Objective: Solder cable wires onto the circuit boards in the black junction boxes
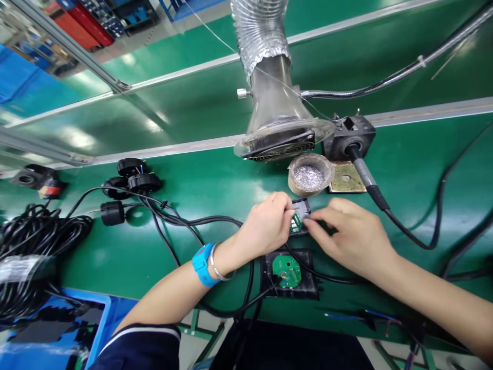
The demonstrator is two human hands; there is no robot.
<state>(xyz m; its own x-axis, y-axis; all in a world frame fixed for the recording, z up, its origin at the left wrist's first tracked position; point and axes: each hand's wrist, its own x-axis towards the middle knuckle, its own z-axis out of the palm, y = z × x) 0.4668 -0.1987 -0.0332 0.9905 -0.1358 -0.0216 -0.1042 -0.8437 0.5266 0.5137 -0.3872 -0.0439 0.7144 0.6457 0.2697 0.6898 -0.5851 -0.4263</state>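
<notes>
My left hand (269,218) is closed, its fingertips at the left edge of a small green circuit board (296,224). That board sits at a small black housing (302,207), partly hidden by my fingers. From the other side my right hand (346,231) comes in with thumb and forefinger pinched together at the housing's right edge. What lies between those fingertips is too small to make out. Just below, a round green circuit board (287,271) with thin wires rests on a black square pad (304,290).
A fume extractor hood (275,108) hangs above a tub of metal shavings (311,174). Beside it are a sponge (346,177) and a soldering iron (364,172) in its holder. Black cables (200,222), round black caps (144,183) and a blue bin (103,318) lie leftward.
</notes>
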